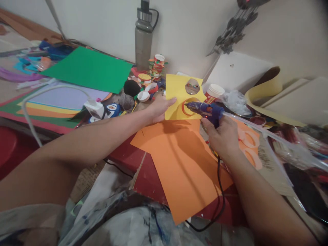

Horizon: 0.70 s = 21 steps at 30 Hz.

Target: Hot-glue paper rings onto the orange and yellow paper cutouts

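My left hand (162,108) grips the left edge of a yellow sheet (174,90), thumb on its face. The sheet is held up and has a round hole near its top right. Against its lower part sits a yellow-orange ring (183,108), apparently a paper band. My right hand (225,135) is wrapped round a blue glue gun (208,111), a clear glue stick (246,121) jutting from its back. The nozzle points into the ring; whether it touches is unclear. Below both hands lies orange paper (184,167) on the red table.
A grey water bottle (143,41) stands against the wall. Green card (92,70) and coloured sheets lie at left, near a white plug (94,108) and cable. A paper cup (214,92) stands behind the glue gun. The gun's black cord (222,191) hangs over the table's front.
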Motion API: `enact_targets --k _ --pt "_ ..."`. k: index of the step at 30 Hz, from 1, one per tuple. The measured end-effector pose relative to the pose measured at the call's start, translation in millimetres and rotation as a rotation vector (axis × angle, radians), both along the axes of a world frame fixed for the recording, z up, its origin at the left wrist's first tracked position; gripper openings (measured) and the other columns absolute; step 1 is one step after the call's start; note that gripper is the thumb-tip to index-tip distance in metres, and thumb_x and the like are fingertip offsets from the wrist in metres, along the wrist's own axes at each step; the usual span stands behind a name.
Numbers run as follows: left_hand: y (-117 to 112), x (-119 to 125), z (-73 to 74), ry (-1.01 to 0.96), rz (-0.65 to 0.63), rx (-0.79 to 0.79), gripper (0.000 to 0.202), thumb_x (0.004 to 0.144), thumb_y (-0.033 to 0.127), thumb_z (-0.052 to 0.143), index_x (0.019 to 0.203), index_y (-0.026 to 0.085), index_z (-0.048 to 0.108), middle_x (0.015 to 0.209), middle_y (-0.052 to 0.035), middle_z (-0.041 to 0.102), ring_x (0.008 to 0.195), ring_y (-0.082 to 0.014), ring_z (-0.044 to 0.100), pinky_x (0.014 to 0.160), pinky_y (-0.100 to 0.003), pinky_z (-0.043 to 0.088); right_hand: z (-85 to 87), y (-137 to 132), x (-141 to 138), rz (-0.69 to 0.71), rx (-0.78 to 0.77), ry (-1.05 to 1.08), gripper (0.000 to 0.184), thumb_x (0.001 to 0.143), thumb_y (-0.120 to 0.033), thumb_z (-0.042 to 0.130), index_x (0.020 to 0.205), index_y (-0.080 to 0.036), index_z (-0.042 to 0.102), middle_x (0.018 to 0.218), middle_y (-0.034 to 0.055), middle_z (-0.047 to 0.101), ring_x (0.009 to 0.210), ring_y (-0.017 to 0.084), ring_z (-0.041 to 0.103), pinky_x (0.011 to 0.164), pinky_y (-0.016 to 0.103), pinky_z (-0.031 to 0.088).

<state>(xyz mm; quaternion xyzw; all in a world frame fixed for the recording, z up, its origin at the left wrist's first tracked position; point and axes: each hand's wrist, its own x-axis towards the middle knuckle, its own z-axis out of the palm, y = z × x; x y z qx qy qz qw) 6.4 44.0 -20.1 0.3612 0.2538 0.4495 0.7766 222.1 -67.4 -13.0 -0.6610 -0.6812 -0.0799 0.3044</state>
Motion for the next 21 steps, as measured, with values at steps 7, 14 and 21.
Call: enact_targets --k 7,14,21 --pt "-3.4 2.2 -1.4 0.011 0.015 0.000 0.027 0.106 0.011 0.062 0.128 0.013 0.078 0.137 -0.0180 0.083 0.136 -0.0321 0.078 0.131 -0.058 0.051 -4.5 -0.6 4.4 -0.062 0.072 -0.137 0.055 0.110 -0.058 0.043 0.124 -0.014 0.074 0.115 0.0262 0.079 0.116 0.043 0.074 0.097 0.056 0.059" --pt "-3.0 1.3 -2.5 0.005 0.114 0.092 0.019 0.105 0.013 0.066 0.120 0.014 0.078 0.145 -0.0176 0.080 0.140 -0.0330 0.076 0.127 -0.057 0.054 3.4 -4.9 5.2 -0.095 0.049 -0.209 0.049 0.112 -0.055 0.047 0.127 -0.016 0.072 0.123 0.0260 0.079 0.119 0.043 0.074 0.097 0.055 0.059" --pt "-0.5 -0.5 -0.4 0.001 0.134 0.152 0.025 0.106 0.013 0.063 0.125 0.014 0.080 0.137 -0.0132 0.084 0.155 -0.0269 0.064 0.135 -0.047 0.046 3.3 -3.9 0.6 -0.099 -0.004 -0.175 0.040 0.107 -0.048 0.053 0.121 -0.017 0.073 0.117 0.0248 0.080 0.114 0.043 0.075 0.097 0.055 0.059"
